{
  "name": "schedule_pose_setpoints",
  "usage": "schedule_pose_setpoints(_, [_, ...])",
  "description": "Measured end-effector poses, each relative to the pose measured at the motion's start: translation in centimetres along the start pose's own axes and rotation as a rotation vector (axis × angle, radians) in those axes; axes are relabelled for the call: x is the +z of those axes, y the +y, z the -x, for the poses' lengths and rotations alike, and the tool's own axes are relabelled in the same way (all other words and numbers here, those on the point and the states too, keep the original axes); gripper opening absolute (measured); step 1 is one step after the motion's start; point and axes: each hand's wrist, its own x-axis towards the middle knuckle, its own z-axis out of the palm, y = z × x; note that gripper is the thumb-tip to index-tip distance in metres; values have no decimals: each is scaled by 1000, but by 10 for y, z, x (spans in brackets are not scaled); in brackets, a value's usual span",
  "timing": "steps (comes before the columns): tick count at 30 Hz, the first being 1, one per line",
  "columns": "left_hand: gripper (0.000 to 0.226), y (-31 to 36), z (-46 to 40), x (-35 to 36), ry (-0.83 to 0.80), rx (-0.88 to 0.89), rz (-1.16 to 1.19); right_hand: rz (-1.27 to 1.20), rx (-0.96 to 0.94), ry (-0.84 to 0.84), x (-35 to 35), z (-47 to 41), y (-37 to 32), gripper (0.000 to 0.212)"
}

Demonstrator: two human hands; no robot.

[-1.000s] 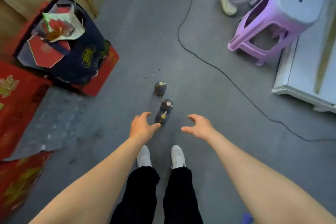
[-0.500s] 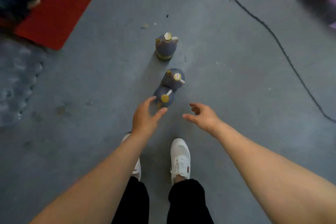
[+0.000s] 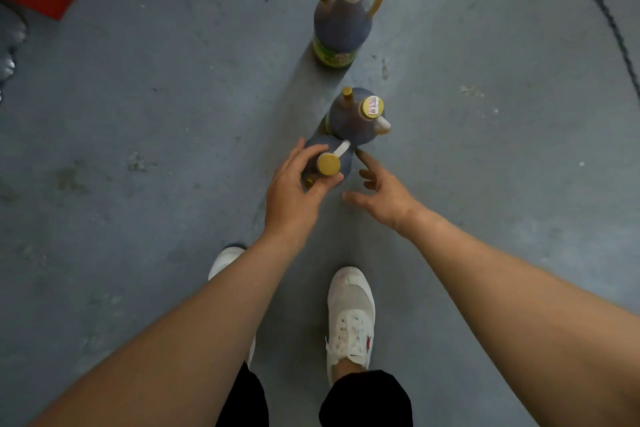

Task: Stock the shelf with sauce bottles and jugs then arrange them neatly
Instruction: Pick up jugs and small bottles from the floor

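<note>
We're barely started: three jugs (image 3: 341, 28) sit on the floor (image 3: 173, 114), no shelf visible, left hand (image 3: 294, 191) fingers curling around the nearest jug (image 3: 329, 159), right hand (image 3: 384, 198) spread, empty.

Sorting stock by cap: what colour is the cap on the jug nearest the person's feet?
Yellow-gold, seen best in the head view on the nearest jug, beside the left hand.

Dark jugs (image 3: 341, 22), yellow caps (image 3: 328, 164); grey floor (image 3: 173, 114); white shoes (image 3: 351, 317).
</note>
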Motion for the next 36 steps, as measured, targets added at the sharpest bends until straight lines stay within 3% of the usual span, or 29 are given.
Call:
schedule_pose_setpoints(5, [45, -3, -24, -24, -4, -21, 139, -45, -46, -52, 10, -6, -13, 89])
schedule_pose_setpoints(8, [24, 0, -41, -46, 22, -71, 177, -94, -89, -68, 16, -3, -25, 83])
schedule_pose_setpoints(12, [23, 2, -43, -73, -30, -127, 175, -140, -86, -119, 22, 4, -38, 78])
schedule_pose_setpoints(22, [25, 32, 18, -147, -58, -244, 175, -179, 79, -436, 44, 77, -92, 90])
schedule_pose_setpoints(26, [23, 56, 54, -188, -1, -285, 240, -202, 127, -471, 53, 124, -133, 89])
schedule_pose_setpoints(31, [29, 90, 110, -250, 142, -318, 379, -347, 106, -542, 72, 191, -198, 61])
schedule_pose_setpoints(36, [23, 126, 184, -306, 336, -353, 577, -249, 51, -594, 100, 268, -262, 47])
